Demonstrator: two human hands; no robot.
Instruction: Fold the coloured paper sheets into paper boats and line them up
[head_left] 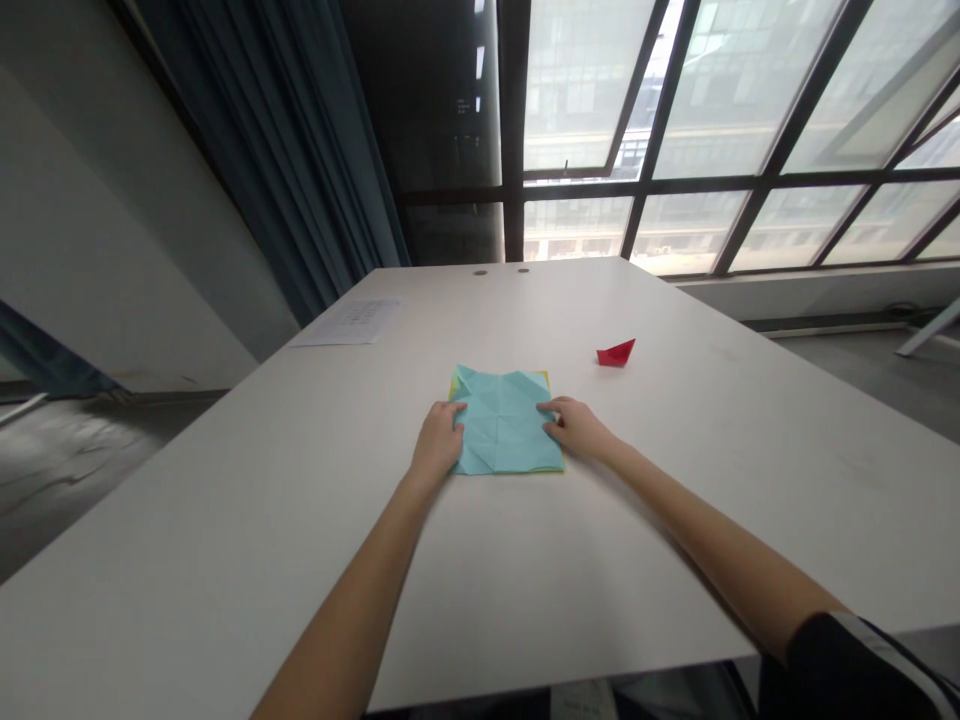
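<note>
A light-blue sheet of origami paper [501, 425] with a grid of fold creases lies on the table before me. Yellow shows along its top corners and lower right edge; I cannot tell whether that is its other side or paper beneath. My left hand [439, 438] grips the left edge, thumb and index finger on the paper. On the opposite edge, my right hand [577, 428] holds the sheet with bent fingers. Farther back to the right sits a small red folded-paper boat [616, 353], apart from both hands.
The white table [525, 570] stretches away toward large windows [712, 110]. A printed sheet [349, 323] lies at its far left edge. Two round dark spots are set in the tabletop's far end. A blue curtain [277, 130] hangs behind on the left.
</note>
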